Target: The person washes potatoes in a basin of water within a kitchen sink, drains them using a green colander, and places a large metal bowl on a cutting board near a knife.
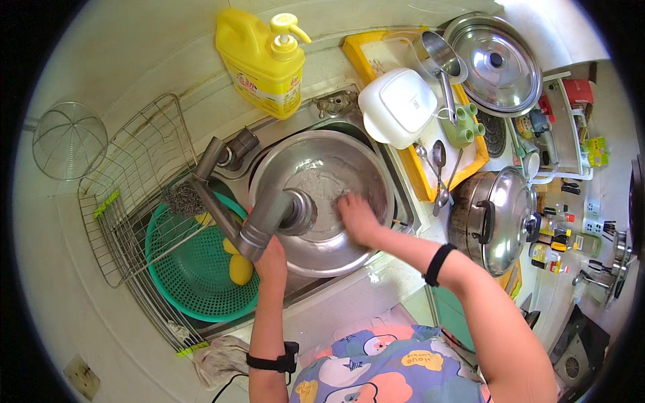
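Observation:
A large stainless steel basin (322,247) sits in the sink, with some water in it. My right hand (359,217) reaches inside, its fingertips at the basin's inner bottom and blurred by water. My left hand (272,259) is at the basin's left edge, partly hidden behind the grey faucet (262,221); its fingers cannot be made out. Left of it stands a green plastic colander (201,287) holding yellow lemon-like fruit (241,269). A steel wool scrubber (184,198) lies by the faucet arm, on the wire rack.
A wire dish rack (131,146) spans the left side. Behind the sink stands a yellow pump jug (264,65). To the right are a yellow-edged tray (423,186) with a white bowl (400,108), a saucepan (438,53) and spoons, and a lidded steel pot (468,216). A cloth (221,357) hangs at the lower left.

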`<state>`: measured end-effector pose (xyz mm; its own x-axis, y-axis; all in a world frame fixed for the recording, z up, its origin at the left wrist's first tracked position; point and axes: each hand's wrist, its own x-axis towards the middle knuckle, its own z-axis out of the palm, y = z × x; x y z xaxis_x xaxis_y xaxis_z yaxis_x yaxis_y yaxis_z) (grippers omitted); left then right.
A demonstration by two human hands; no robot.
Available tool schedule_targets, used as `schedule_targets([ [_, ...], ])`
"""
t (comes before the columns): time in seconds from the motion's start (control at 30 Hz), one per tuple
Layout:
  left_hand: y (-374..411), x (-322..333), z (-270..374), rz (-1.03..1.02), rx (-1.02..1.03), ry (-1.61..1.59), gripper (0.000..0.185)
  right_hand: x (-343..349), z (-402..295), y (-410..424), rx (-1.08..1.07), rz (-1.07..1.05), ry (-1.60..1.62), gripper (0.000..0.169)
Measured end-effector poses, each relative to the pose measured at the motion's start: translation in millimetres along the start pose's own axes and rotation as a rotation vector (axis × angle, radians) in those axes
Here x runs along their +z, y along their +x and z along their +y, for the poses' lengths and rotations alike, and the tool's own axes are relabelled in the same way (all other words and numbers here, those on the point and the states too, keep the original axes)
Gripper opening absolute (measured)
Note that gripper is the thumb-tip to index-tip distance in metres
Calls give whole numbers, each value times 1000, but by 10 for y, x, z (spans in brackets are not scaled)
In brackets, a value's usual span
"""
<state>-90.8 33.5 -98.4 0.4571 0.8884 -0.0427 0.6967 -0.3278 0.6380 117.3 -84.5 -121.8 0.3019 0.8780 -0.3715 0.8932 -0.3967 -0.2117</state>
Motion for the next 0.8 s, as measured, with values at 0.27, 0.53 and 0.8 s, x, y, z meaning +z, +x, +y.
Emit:
schedule_targets([
  [0.27, 133, -216, 216, -61, -79, 34, 39, -729, 288, -431, 104, 468, 83, 51],
  [0.53, 156, -413, 127, 18, -73, 36, 45, -852, 405, -469, 290, 374, 523, 55],
  [0.8, -300, -653, 507, -163, 215, 208, 46, -1099, 492, -1490, 569, -1, 1322, 39],
])
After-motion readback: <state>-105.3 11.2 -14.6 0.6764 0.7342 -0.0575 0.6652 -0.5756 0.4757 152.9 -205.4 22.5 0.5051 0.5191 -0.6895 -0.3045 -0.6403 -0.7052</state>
